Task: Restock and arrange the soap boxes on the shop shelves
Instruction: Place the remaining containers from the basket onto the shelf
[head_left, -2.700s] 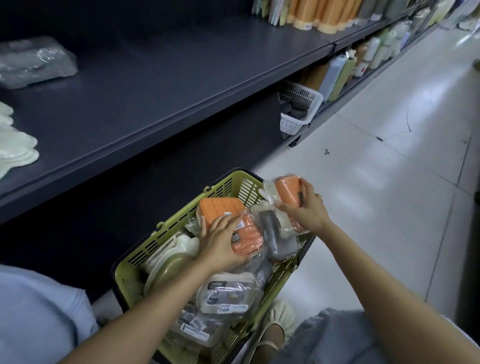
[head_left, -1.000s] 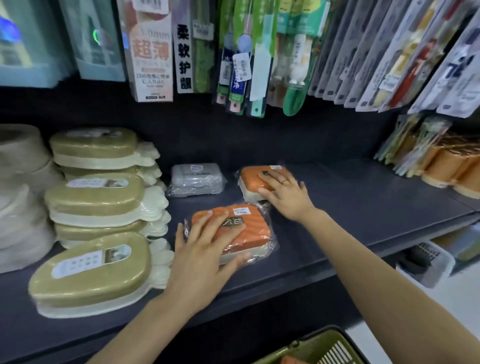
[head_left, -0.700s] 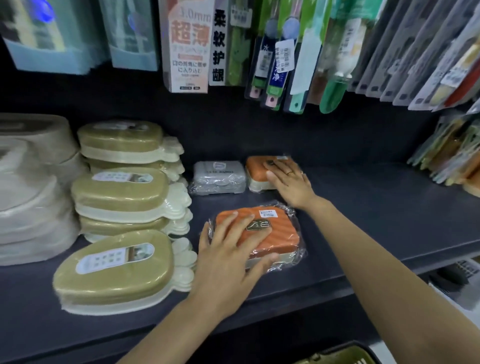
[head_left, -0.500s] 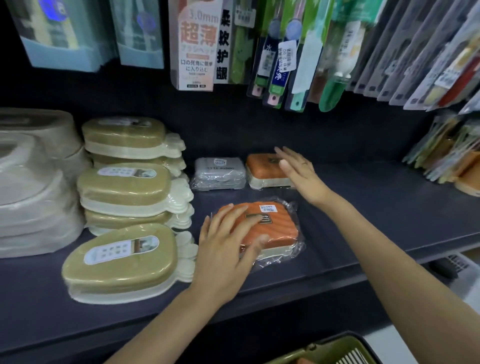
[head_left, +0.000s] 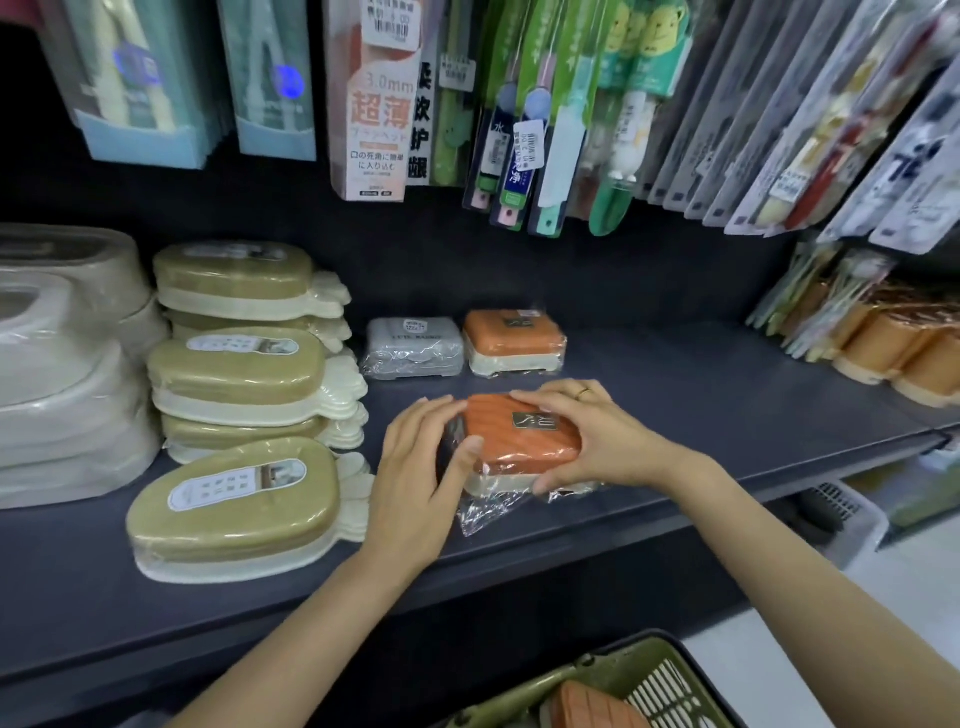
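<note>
An orange ribbed soap box (head_left: 519, 439) in clear wrap sits near the front of the dark shelf (head_left: 727, 410). My left hand (head_left: 421, 483) grips its left end, thumb on top. My right hand (head_left: 597, 441) grips its right side, fingers curled over the far edge. Behind it stand a smaller orange soap box (head_left: 511, 345) and a grey soap box (head_left: 413, 347), side by side at the back. Another orange box (head_left: 597, 709) lies in the green basket (head_left: 665, 670) below.
Stacks of olive-green soap dishes (head_left: 234, 499) and pale dishes (head_left: 62, 374) fill the shelf's left. Toothbrush packs (head_left: 519, 130) hang above. Orange cups (head_left: 904, 358) stand at the right. A white basket (head_left: 841, 519) sits on the lower shelf.
My right hand left the small orange box at the back and came down onto the front orange box. Both hands now hold that box, which has shifted slightly.
</note>
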